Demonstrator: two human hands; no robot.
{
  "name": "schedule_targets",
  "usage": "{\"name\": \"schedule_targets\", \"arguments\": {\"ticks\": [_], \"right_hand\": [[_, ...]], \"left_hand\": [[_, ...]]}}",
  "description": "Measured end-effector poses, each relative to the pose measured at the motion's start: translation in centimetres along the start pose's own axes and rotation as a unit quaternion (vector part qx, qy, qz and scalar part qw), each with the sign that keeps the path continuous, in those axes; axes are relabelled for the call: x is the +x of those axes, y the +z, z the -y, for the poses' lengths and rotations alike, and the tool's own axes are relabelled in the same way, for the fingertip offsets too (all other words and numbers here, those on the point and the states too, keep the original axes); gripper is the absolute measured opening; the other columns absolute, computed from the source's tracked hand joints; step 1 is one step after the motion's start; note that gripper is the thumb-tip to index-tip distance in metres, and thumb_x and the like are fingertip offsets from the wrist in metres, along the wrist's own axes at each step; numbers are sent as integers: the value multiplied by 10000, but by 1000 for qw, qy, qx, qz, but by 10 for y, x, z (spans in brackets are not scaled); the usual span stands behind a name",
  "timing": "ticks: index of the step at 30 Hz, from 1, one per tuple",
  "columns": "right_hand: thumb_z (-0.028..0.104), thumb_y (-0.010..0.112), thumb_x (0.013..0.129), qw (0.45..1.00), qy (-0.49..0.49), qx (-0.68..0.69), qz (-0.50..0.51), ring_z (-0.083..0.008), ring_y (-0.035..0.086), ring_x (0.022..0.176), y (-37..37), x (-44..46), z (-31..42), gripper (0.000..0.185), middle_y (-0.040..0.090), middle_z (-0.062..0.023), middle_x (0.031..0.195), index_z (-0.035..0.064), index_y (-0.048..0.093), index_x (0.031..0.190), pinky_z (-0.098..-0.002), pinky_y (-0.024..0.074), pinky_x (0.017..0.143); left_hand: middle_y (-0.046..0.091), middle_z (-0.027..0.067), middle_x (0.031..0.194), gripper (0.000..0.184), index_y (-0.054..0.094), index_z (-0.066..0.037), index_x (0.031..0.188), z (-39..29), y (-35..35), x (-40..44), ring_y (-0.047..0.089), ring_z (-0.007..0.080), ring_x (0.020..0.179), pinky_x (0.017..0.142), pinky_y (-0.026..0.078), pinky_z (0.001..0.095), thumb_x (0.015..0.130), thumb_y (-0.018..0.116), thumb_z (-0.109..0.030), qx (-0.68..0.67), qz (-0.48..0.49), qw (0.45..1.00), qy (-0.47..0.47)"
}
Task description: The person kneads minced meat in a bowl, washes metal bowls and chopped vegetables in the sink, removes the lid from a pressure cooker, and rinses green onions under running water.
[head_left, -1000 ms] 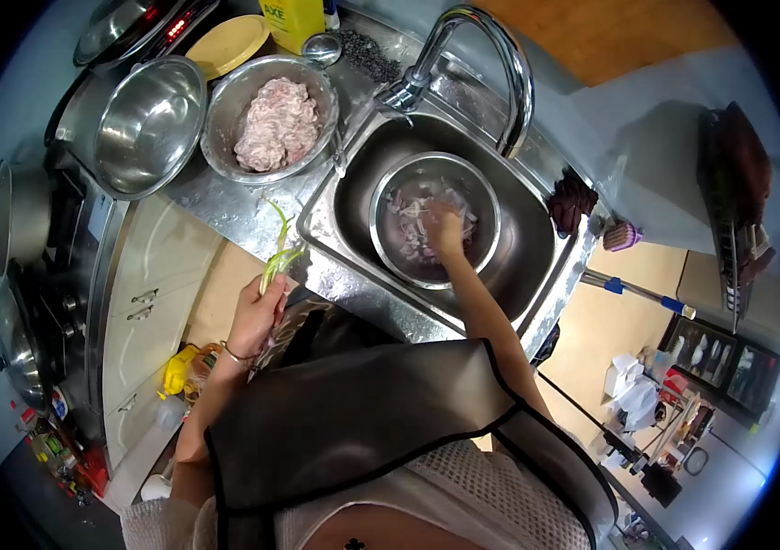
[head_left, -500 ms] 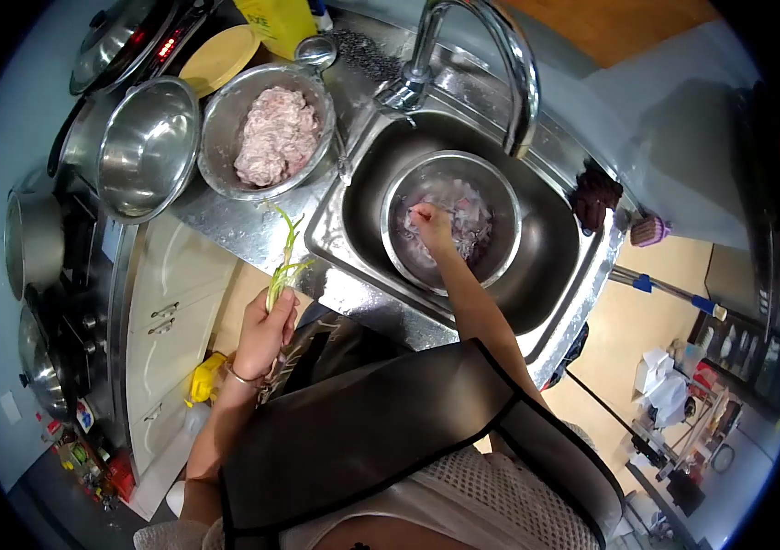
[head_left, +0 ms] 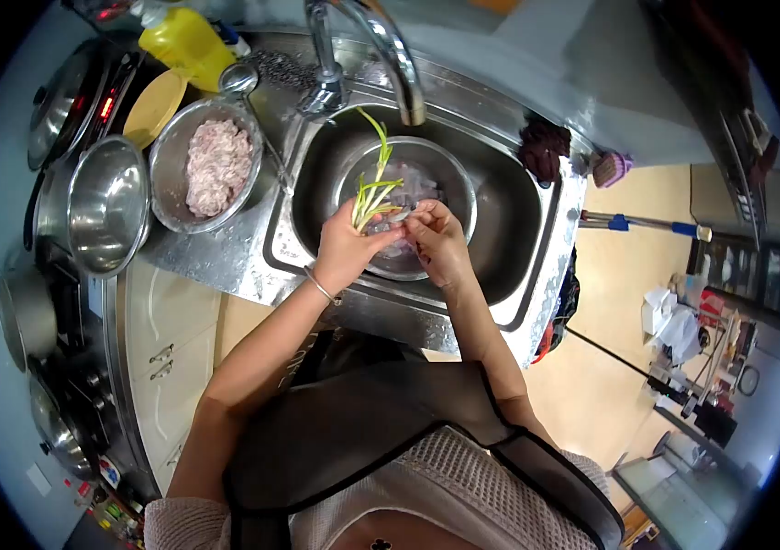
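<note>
My left hand (head_left: pixel 346 246) is closed around a small bunch of green stalks (head_left: pixel 377 188) with narrow leaves, held over the sink. Close beside it, my right hand (head_left: pixel 441 240) pinches at a small pale grey piece (head_left: pixel 399 216) between the two hands; its kind is unclear. Under both hands a steel bowl (head_left: pixel 465 174) stands in the sink (head_left: pixel 511 234). Greyish, translucent pieces (head_left: pixel 422 183) lie in the bowl, partly hidden by my hands.
The faucet (head_left: pixel 403 82) arches over the sink's back edge. Left on the counter are a bowl of pale minced meat (head_left: pixel 217 168), another steel bowl (head_left: pixel 107 209), a ladle (head_left: pixel 239 81), a yellow lid (head_left: pixel 154 108) and a yellow bottle (head_left: pixel 186 46). A dark bunched cloth (head_left: pixel 546 147) lies at right.
My left hand has brought the green stalks from beside the counter to over the sink. My right hand has risen out of the bowl's contents and met the left. The view has shifted.
</note>
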State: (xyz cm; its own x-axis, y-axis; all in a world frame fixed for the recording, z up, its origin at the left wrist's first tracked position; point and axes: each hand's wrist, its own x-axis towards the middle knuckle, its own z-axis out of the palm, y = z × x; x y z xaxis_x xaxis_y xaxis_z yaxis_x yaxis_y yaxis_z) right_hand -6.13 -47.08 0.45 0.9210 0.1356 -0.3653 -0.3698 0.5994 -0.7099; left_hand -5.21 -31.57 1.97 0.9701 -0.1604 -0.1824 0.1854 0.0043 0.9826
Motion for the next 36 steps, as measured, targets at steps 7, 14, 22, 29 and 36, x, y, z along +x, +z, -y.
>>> {"name": "schedule_targets", "arguments": {"ticks": [7,14,22,29,36], "right_hand": [[-58,566,752,997,-66,21,-30,-114,571,713,3,-23,28,352,576,-31,799,-1,473,1087,-203,480,648],[-13,584,729,993,-61,-79,-59,-69,504,704,-16,-37,48,306,547,-3,800,-30,563,1034,-188,413,656],[56,600,747,989,-24,-138,-40,-65,496,635,-19,-42,57,212,549,-1,720,-21,594,945,-193,411,596],[107,561,789,890,-152,-420,-89,-76,505,560,-21,-41,53,148,563,-27,648,-21,595,857,-205,409,526],[41,499,799,985,-26,1,-170,-118,521,546,-46,-44,74,107,562,-80,640,-44,558,825,-198,421,528]], "left_hand": [[588,39,842,279,548,26,937,-31,24,11,548,78,749,670,464,211,697,680,-29,25,82,994,-61],[626,55,819,186,601,31,868,-33,39,16,558,73,718,635,459,205,707,648,-48,59,104,991,-62],[591,18,769,175,593,15,872,-48,52,16,525,50,661,585,440,182,704,639,3,19,117,991,-63],[596,10,755,142,606,11,829,-50,51,14,529,49,663,593,440,178,701,660,-19,63,126,989,-47],[608,28,762,134,620,16,814,-47,33,19,545,64,667,609,443,191,700,669,-35,102,91,988,-65]]}}
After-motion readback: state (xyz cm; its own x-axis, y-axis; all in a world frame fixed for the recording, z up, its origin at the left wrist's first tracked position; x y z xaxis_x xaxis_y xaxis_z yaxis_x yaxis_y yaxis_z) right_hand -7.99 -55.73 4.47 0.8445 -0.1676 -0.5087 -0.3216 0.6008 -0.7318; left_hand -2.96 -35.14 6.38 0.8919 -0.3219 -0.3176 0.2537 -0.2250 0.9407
